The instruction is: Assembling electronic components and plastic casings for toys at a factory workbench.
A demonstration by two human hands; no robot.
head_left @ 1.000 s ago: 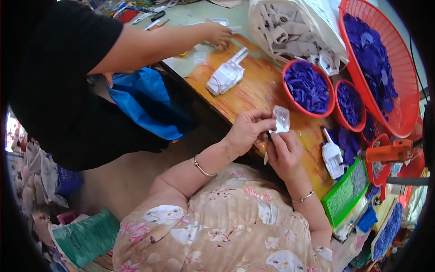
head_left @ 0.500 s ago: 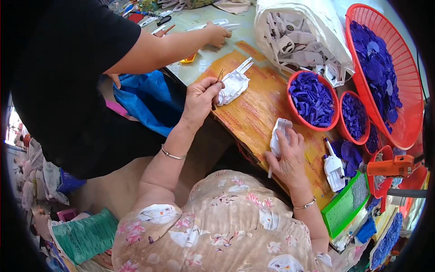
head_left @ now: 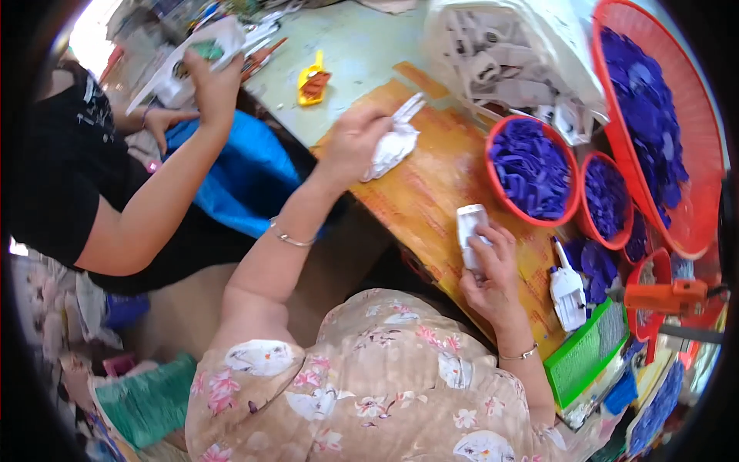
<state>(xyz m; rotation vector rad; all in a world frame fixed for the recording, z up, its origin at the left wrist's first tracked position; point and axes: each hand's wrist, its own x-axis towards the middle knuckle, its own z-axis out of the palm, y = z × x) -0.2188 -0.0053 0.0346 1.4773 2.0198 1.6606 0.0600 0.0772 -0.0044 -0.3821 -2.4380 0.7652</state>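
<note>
Near the left edge of the orange sheet, my left hand (head_left: 356, 145) is over a white plastic part (head_left: 394, 152) with two prongs. Its fingers look closed, but they are blurred and what they hold, if anything, is hidden. In my right hand (head_left: 496, 269) is a white, elongated plastic shell (head_left: 471, 225), gripped at its side just above the sheet. To the right of that hand lies another white plastic piece (head_left: 568, 299) with a thin stem and a purple bit at its tip.
Red baskets hold purple plastic pieces: one basket (head_left: 571, 206) and a big one (head_left: 712, 185). A white sack (head_left: 446, 46) of white parts stands behind. An orange tool (head_left: 663, 296) and green tray (head_left: 573, 366) are at right. A co-worker's hand (head_left: 214, 88) lifts a white part beside a blue bag (head_left: 254, 169).
My left hand has turned over the pronged part, and the thin wires it pinched no longer show. My right hand has lifted the shell. The co-worker has drawn back from the table.
</note>
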